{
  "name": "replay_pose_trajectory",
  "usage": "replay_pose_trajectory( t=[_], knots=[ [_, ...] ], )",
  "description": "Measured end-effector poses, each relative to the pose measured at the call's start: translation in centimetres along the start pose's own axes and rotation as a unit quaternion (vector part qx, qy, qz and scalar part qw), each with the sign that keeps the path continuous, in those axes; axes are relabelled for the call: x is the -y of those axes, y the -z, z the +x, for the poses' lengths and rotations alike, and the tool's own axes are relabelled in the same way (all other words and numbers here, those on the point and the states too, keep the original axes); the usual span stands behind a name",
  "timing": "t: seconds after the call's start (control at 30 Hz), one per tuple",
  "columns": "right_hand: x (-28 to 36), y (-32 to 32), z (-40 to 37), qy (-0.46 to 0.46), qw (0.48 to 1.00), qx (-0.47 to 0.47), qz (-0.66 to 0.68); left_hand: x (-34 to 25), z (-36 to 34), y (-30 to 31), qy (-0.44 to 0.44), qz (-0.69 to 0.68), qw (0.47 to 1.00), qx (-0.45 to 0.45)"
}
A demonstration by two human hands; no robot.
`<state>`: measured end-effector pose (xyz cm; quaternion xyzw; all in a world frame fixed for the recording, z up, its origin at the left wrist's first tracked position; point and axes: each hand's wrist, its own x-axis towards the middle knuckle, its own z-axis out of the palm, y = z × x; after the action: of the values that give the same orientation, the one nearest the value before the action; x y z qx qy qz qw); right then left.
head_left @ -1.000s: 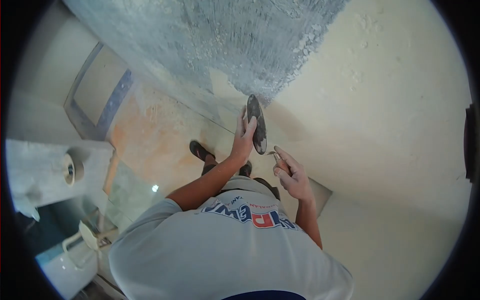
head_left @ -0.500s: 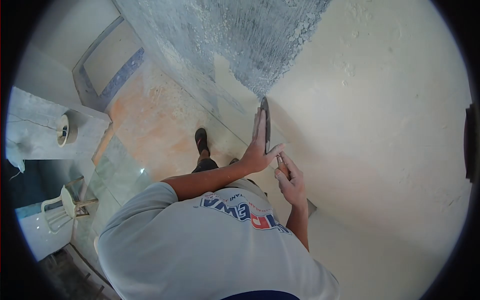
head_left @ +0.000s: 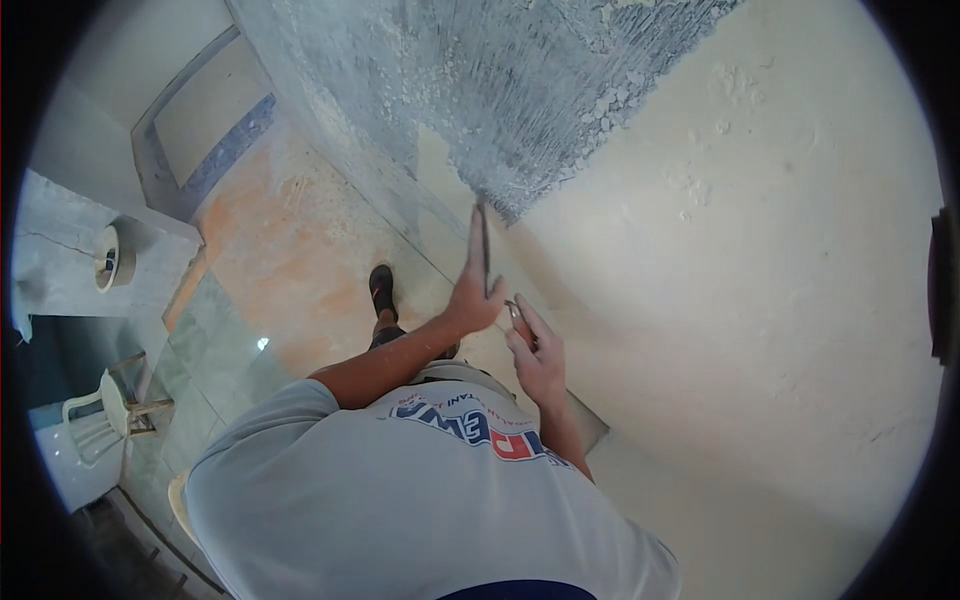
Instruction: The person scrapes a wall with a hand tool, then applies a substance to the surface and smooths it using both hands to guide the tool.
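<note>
My right hand (head_left: 541,368) is closed around the brown handle of a trowel (head_left: 522,326). The dark blade stands nearly edge-on, just to the right of my left hand (head_left: 474,285). Those left fingers lie stretched out flat along the blade, thumb pointing toward the handle. The blade's far end is at the lower tip of a rough grey-blue patch (head_left: 510,100) on the wall. Smooth cream coating (head_left: 700,290) covers the wall to the right of that patch.
Below, a dark shoe (head_left: 382,291) rests on the dusty, orange-stained floor (head_left: 290,240). A white plastic chair (head_left: 112,405) stands at lower left. Further up, a round white container (head_left: 117,257) sits on a pale surface. Green tiles (head_left: 205,365) lie between.
Both hands and the trowel have moved left along the wall, the blade's end shifting to the left of the patch's lowest point. The whole view has shifted slightly too.
</note>
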<state>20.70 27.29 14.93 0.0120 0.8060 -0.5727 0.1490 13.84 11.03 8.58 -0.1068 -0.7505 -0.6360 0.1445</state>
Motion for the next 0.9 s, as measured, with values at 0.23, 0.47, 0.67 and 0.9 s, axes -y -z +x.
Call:
replay_pose_trajectory(
  t=[0.23, 0.47, 0.67, 0.9],
  knots=[
    [-0.3, 0.7, -2.7, -0.018, 1.0, -0.007, -0.01, -2.0, -1.4, -1.2, 0.01, -0.019, 0.996, 0.084],
    [-0.3, -1.2, -1.4, 0.008, 0.998, -0.035, -0.049, -0.8, 0.5, 1.1, 0.021, -0.054, 0.997, 0.041],
    [-1.8, 0.8, -5.7, -0.063, 0.997, -0.054, 0.011, -2.1, -2.2, -1.0, 0.016, -0.047, 0.991, 0.121],
    [-0.8, -0.5, -4.3, -0.083, 0.995, -0.036, 0.034, -2.6, -1.1, -0.1, 0.002, -0.052, 0.996, 0.077]
  ],
)
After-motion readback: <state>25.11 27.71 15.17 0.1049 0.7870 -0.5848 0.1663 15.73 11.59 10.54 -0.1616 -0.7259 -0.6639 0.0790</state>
